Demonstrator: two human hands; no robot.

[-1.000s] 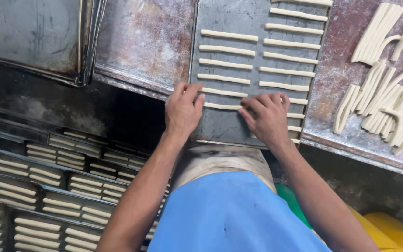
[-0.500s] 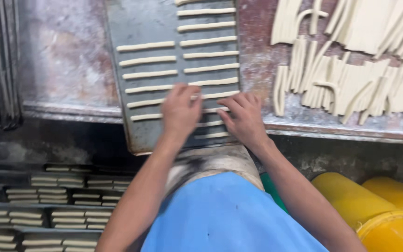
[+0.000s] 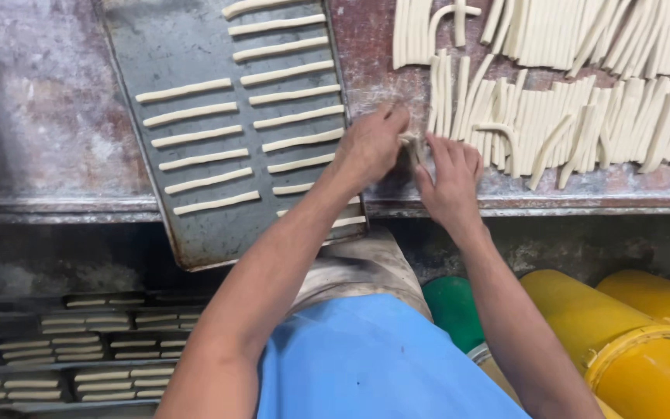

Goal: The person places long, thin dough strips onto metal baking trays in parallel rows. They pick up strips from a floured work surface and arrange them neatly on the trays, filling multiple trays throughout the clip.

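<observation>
My left hand [image 3: 370,147] and right hand [image 3: 450,178] meet at the worktable's [image 3: 56,116] front edge, fingers pinching 1 short dough strip [image 3: 411,147] between them, just beside the loose pile of cut dough strips [image 3: 583,116]. The metal baking tray [image 3: 180,46] to the left holds 2 columns of laid-out strips.

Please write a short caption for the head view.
Both hands, left hand and right hand, pinch a dough strip beside the baking tray.
</observation>
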